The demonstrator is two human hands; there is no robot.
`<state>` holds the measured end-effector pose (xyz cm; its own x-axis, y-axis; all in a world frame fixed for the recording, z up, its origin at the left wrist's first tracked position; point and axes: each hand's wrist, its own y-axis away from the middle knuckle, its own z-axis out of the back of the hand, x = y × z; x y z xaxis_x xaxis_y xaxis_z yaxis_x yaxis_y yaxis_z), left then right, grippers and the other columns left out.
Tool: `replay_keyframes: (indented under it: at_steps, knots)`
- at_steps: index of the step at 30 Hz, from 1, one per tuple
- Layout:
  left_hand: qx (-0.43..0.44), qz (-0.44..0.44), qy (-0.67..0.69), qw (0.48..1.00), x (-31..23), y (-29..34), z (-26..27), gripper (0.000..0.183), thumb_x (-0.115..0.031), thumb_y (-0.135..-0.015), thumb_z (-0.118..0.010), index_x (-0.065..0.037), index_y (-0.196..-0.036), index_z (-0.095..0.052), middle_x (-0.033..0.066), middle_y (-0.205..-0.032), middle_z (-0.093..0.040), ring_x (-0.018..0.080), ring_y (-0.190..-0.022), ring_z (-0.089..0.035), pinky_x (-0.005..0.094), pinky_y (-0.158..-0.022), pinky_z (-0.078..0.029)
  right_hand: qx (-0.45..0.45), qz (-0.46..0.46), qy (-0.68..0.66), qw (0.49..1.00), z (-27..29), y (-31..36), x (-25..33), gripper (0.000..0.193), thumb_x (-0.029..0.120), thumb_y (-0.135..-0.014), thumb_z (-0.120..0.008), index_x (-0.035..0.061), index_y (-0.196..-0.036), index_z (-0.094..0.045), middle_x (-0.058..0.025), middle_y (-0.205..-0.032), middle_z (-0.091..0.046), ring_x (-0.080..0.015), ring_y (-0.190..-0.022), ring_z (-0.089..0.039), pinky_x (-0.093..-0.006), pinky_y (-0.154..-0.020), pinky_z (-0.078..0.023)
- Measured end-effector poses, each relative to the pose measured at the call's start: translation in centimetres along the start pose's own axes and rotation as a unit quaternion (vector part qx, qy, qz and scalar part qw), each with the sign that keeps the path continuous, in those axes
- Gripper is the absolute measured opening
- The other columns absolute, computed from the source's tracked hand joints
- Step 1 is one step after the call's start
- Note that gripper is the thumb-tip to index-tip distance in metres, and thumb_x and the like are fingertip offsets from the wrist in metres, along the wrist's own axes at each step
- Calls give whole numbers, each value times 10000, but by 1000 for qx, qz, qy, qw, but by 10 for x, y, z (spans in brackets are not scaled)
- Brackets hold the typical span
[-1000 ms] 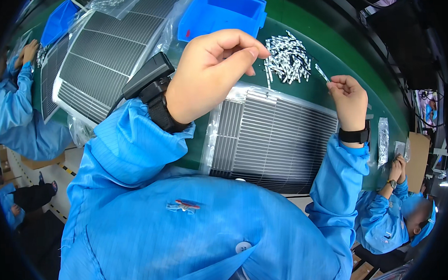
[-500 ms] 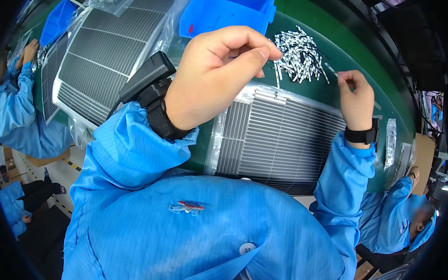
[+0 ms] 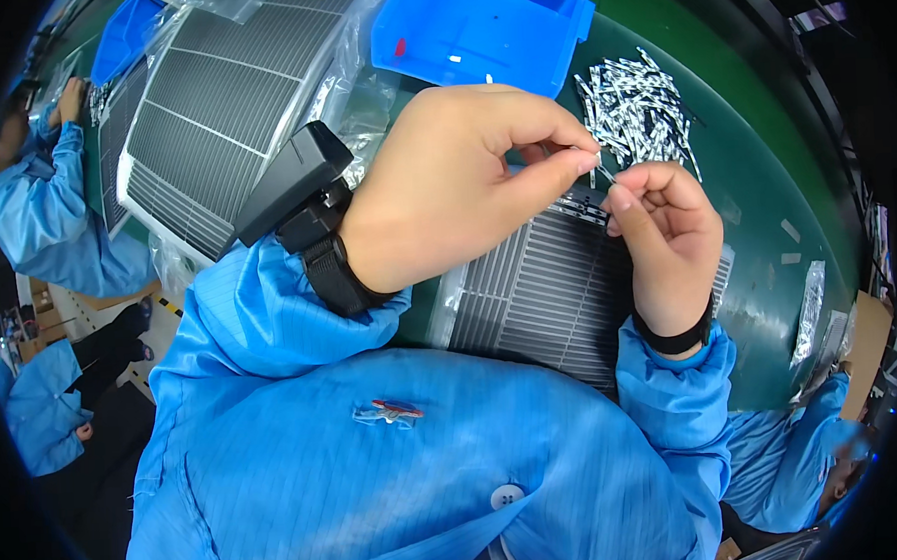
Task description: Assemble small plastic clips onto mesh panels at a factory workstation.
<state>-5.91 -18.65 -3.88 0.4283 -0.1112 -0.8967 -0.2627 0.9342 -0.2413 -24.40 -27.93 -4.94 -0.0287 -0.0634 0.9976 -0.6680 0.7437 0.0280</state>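
Note:
My left hand (image 3: 464, 179), with a black device strapped at its wrist, is closed in a pinch on one end of a small thin pale strip (image 3: 607, 172). Thumb and forefinger of my right hand (image 3: 672, 245) pinch the other end, so the strip spans the short gap between the fingertips. Just beyond both hands lies a loose pile of small black-and-white strips (image 3: 637, 112). Beneath my hands is a dark grey panel with narrow parallel lines (image 3: 539, 296), partly hidden by my right hand and sleeve. A few black-and-white strips lie along its far edge.
A blue plastic bin (image 3: 478, 28) with a few small bits inside stands at the back. More lined panels (image 3: 220, 100) with clear plastic film lie at the left. Clear film pieces (image 3: 808, 309) lie on the green table (image 3: 756, 217) at right. Co-workers in blue sit on both sides.
My right hand has come left, from right of the pile to meet my left hand, bringing the strip. Both hands now pinch it. The view has shifted slightly.

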Motion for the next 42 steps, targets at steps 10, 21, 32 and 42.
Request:
replay_keyframes:
  at_steps: [10, 21, 32, 42]
  knots:
    - [100, 162, 105, 976, -13, -1, 8, 163, -122, -968, -631, 13, -1028, -699, 43, -903, -715, 74, -818, -642, 202, -675, -492, 5, -2, -31, 999, 9, 8, 3, 84, -75, -898, -646, -30, -960, -612, -28, -857, -642, -51, -758, -584, -187, -679, -449]
    - [125, 184, 297, 928, -12, 3, 6, 171, -19, -969, -580, 51, -1085, -684, 110, -971, -707, 132, -931, -659, 247, -795, -516, 3, -7, -47, 999, 15, 8, 5, 87, -78, -914, -622, -25, -982, -611, -20, -871, -635, -46, -768, -570, -191, -685, -447]
    - [158, 152, 225, 949, -16, 2, 6, 104, -41, -966, -617, 35, -1029, -649, 73, -953, -661, 111, -899, -633, 234, -753, -512, 24, 8, -58, 998, 18, 5, 2, 88, -54, -927, -631, -21, -1003, -602, -8, -880, -627, -38, -779, -560, -185, -698, -440]
    - [169, -43, 97, 980, -4, 3, -3, 65, -38, -915, -623, -19, -977, -625, 53, -881, -594, 107, -655, -530, 243, -549, -419, 113, 92, 15, 989, 18, 1, -1, 119, -55, -829, -729, -15, -933, -686, -68, -851, -642, -108, -736, -580, -220, -652, -436]
